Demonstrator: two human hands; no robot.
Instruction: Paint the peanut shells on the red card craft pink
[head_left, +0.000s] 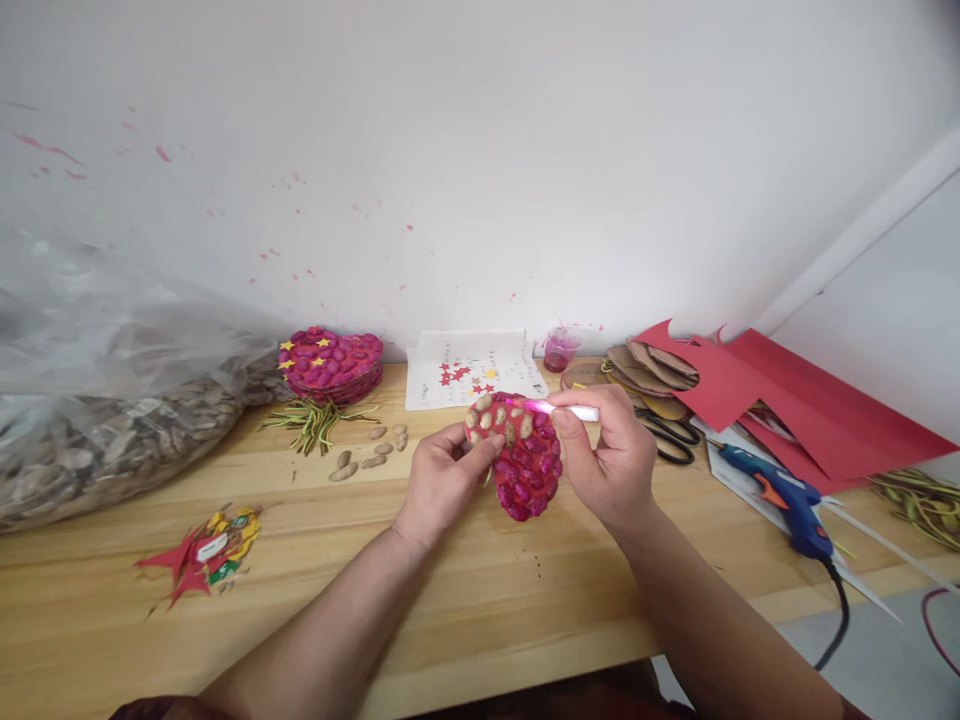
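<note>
My left hand [442,478] grips the left edge of a peanut-covered red piece [529,465], held up above the table, thumb on its front. Most peanuts on it are painted magenta; those at the upper left are bare tan. Between the thumb and fingers of my right hand [611,455] is a white-handled paintbrush [574,411]. Its pink tip touches the top of the piece. Several loose peanuts [375,455] lie on the table left of my left hand. Behind stands a clear cup [559,350] with magenta paint in it.
A stack of painted peanut pieces [334,365] with yellow stars sits by a big bag of peanuts [150,430]. At right lie a blue glue gun [787,495], black scissors [667,435] and red card [817,400]. A paper sheet [420,370] with small stars lies behind.
</note>
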